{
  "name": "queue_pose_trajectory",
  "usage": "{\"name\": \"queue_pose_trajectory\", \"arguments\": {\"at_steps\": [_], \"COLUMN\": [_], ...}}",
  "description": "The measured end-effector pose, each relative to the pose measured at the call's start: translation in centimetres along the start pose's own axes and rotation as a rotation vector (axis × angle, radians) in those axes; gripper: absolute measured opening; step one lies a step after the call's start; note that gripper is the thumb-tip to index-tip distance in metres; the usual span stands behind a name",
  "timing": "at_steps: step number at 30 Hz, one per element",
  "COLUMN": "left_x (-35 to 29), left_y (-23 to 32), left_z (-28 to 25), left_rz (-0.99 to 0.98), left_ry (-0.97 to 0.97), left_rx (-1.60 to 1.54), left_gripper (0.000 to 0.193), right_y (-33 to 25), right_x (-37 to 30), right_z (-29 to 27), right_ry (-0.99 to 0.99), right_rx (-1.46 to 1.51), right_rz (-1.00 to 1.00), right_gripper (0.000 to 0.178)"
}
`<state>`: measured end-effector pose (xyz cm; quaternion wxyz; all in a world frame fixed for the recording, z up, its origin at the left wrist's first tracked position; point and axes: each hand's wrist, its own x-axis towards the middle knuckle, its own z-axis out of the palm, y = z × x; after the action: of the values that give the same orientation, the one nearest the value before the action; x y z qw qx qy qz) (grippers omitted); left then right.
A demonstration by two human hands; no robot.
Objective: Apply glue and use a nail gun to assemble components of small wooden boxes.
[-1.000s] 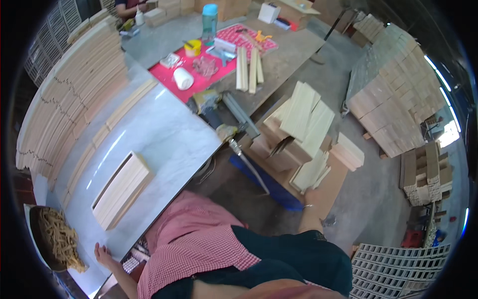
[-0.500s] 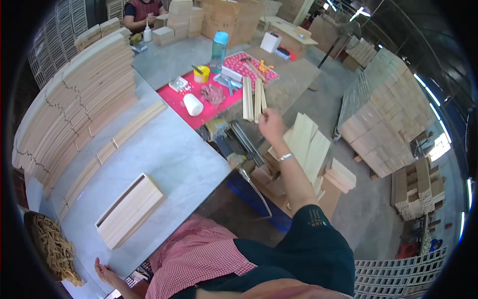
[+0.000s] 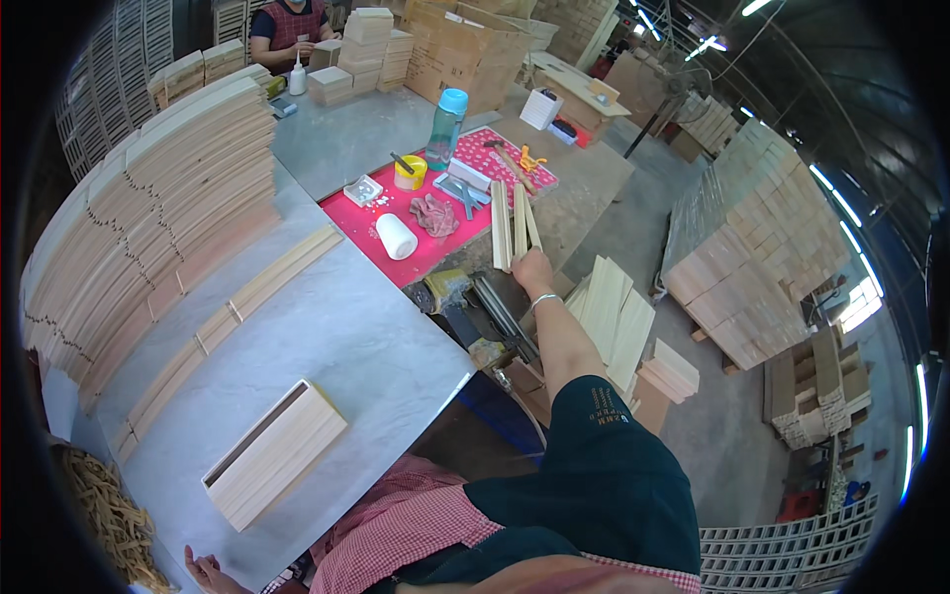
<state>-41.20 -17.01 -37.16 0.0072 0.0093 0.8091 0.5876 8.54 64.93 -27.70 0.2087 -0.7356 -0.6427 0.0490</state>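
My right hand (image 3: pixel 532 272) reaches forward and is closed on the near end of a thin wooden strip (image 3: pixel 531 220). That strip lies at a slant beside other pale strips (image 3: pixel 502 226) at the right edge of the pink mat. Low at the left, my left hand (image 3: pixel 210 574) is by the table's near edge, fingers apart and holding nothing. Above it on the grey tabletop (image 3: pixel 297 337) lies a long narrow wooden box (image 3: pixel 277 455), with a dark slot along its upper left side.
Tall stacks of wooden boards (image 3: pixel 188 188) line the left. On the pink mat (image 3: pixel 346 213) are a white cup-like container (image 3: pixel 396 238), a rag (image 3: pixel 433 215), a yellow tub (image 3: pixel 410 173) and a blue-capped bottle (image 3: pixel 445 129). Loose boards (image 3: pixel 618 317) lie right of my forearm. A co-worker (image 3: pixel 293 30) sits beyond.
My right hand has come down onto the near ends of the strips, and the right-hand strips now fan apart more. The view has shifted slightly. The box stays on the table.
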Motion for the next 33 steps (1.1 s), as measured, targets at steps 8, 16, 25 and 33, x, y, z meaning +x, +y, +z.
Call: {"name": "queue_pose_trajectory", "arguments": {"at_steps": [8,16,25,33], "left_x": [-0.6,-7.1,-17.4,-18.7], "left_y": [9.1,21.3,32.6,30.0], "left_z": [0.9,7.0,19.6,19.9], "left_rz": [-0.049,0.094,0.18,0.331], "left_ry": [0.076,0.06,-0.656,-0.747], "left_rx": [0.016,-0.311,-0.351,-0.546], "left_gripper": [0.036,0.038,0.041,0.046], "right_y": [1.8,2.0,-11.9,-18.4], "right_x": [0.7,-2.6,-23.7,-38.6], "right_z": [-1.9,-5.4,-11.2,-14.1], "right_ry": [-0.15,0.26,-0.242,-0.836], "right_rx": [0.14,0.375,1.015,1.093], "right_rz": [0.079,-0.017,-0.58,-0.934], "right_gripper": [0.028,0.023,0.019,0.028]}}
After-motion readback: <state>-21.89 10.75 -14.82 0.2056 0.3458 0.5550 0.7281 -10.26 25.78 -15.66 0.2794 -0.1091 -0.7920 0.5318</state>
